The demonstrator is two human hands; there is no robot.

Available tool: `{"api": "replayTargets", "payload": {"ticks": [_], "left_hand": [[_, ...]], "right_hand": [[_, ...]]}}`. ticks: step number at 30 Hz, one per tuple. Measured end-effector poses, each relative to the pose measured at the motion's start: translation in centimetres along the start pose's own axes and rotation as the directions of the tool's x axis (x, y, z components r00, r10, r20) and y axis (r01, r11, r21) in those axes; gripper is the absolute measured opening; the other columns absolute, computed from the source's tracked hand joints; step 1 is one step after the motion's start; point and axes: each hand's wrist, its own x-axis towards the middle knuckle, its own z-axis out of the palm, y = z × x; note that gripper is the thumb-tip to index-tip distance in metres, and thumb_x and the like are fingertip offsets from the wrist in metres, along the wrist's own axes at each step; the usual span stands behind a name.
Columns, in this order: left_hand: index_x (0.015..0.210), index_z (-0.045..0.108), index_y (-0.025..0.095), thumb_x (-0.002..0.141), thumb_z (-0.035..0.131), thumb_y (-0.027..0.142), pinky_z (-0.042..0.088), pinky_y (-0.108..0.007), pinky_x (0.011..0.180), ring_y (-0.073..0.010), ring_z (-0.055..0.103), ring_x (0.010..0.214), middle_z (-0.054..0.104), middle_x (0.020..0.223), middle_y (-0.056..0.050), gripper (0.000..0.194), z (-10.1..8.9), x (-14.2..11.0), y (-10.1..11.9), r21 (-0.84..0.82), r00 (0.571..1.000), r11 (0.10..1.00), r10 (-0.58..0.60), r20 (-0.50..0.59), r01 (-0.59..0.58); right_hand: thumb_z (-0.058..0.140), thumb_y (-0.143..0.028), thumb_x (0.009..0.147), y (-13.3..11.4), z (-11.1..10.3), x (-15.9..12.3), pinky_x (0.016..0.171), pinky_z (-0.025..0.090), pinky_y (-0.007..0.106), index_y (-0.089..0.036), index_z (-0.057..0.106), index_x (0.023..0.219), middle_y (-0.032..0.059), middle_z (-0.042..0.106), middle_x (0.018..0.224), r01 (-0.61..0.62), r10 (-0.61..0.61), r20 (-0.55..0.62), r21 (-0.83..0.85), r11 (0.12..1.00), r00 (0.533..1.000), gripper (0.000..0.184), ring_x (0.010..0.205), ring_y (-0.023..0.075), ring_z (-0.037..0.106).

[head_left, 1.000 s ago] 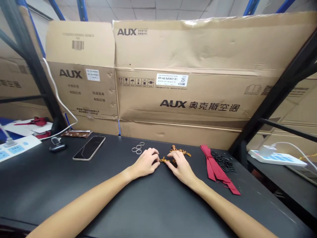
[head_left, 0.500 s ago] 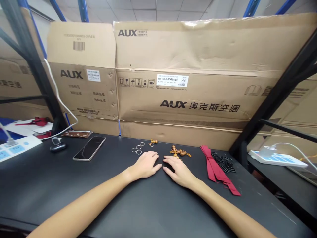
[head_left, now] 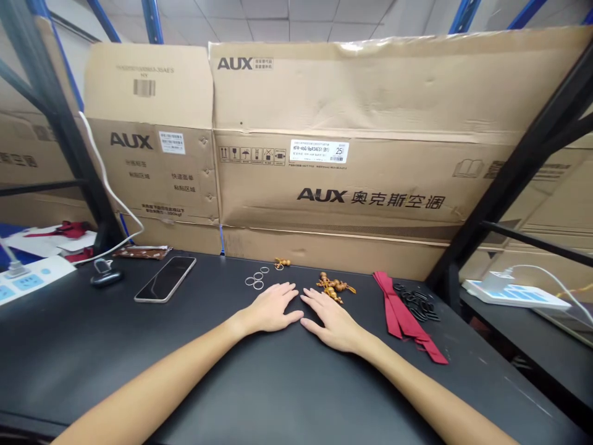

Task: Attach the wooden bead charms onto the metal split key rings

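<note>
My left hand [head_left: 272, 308] lies palm down on the black tabletop [head_left: 259, 383], fingers stretched out and holding nothing. Just beyond its fingers are several metal split rings [head_left: 258, 285] and a small wooden gourd charm [head_left: 282, 262] with a ring. My right hand [head_left: 331, 321] rests flat beside it, thumb tip close to the left thumb, also holding nothing. Past its fingertips sits a little heap of brown wooden gourd charms [head_left: 336, 285] with yellow cords. Farther right lie red fabric strips [head_left: 403, 315] and a pile of black clasps [head_left: 419, 303].
A phone [head_left: 165, 279], a black earbud case [head_left: 106, 275] and a brown wrapper [head_left: 142, 251] lie at the left. White power strips [head_left: 34, 278] flank both sides. Large cardboard boxes [head_left: 333, 99] wall off the back, with black metal posts [head_left: 523, 154] at each side.
My right hand has shifted slightly left, its thumb nearer the left thumb, uncovering more of the gourd charms. The view has moved a little; the objects stay put.
</note>
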Motion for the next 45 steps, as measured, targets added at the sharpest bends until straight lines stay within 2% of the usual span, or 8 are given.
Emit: {"api": "replayTargets", "payload": {"ticks": [8,13,23,33,45], "left_hand": [[0.132,0.051,0.015,0.091,0.045,0.052,0.028,-0.043,0.112,-0.0281,0.038,0.134,0.044,0.142,-0.014,0.055,0.4,0.0,-0.1,-0.003,0.999,1.000,0.008,-0.049,-0.008],[0.133,0.050,0.015,0.091,0.044,0.053,0.028,-0.044,0.111,-0.0283,0.037,0.135,0.043,0.143,-0.014,0.057,0.3,0.0,-0.1,0.013,0.999,1.000,0.000,-0.034,0.001],[0.131,0.051,0.015,0.091,0.042,0.056,0.029,-0.044,0.111,-0.0295,0.038,0.134,0.042,0.144,-0.014,0.058,0.5,0.0,-0.2,0.005,0.999,1.000,-0.007,-0.038,0.007],[0.133,0.049,0.012,0.092,0.043,0.051,0.027,-0.042,0.112,-0.0277,0.036,0.135,0.042,0.144,-0.016,0.057,0.1,0.1,0.0,0.026,1.000,1.000,-0.007,0.009,0.006],[0.133,0.049,0.014,0.092,0.042,0.050,0.028,-0.043,0.112,-0.0273,0.038,0.134,0.043,0.143,-0.014,0.054,0.3,0.1,0.0,0.051,1.000,0.999,0.007,-0.022,-0.006]], "right_hand": [[0.044,-0.057,0.090,0.0,0.1,0.1,0.114,0.024,0.049,-0.021,0.044,0.140,0.0098,0.033,0.150,-0.066,0.066,-0.011,-0.008,0.998,0.998,0.062,0.140,0.0279,0.026],[0.041,-0.061,0.089,0.1,0.0,0.1,0.114,0.023,0.049,-0.020,0.042,0.141,0.0101,0.031,0.151,-0.100,0.101,0.010,-0.022,0.995,0.995,0.066,0.140,0.0279,0.025],[0.042,-0.061,0.089,1.1,0.1,0.3,0.114,0.023,0.049,-0.020,0.045,0.139,0.0115,0.033,0.150,-0.132,0.131,-0.023,-0.038,0.991,0.991,0.065,0.140,0.0276,0.027],[0.041,-0.058,0.090,0.4,-0.1,-0.1,0.115,0.020,0.050,-0.022,0.040,0.142,0.0089,0.027,0.153,-0.074,0.074,0.039,-0.020,0.997,0.996,0.063,0.142,0.0281,0.020],[0.039,-0.060,0.091,0.4,-0.1,0.0,0.115,0.019,0.050,-0.021,0.039,0.142,0.0098,0.027,0.153,-0.077,0.079,0.048,-0.036,0.996,0.996,0.065,0.142,0.0283,0.020]]}}
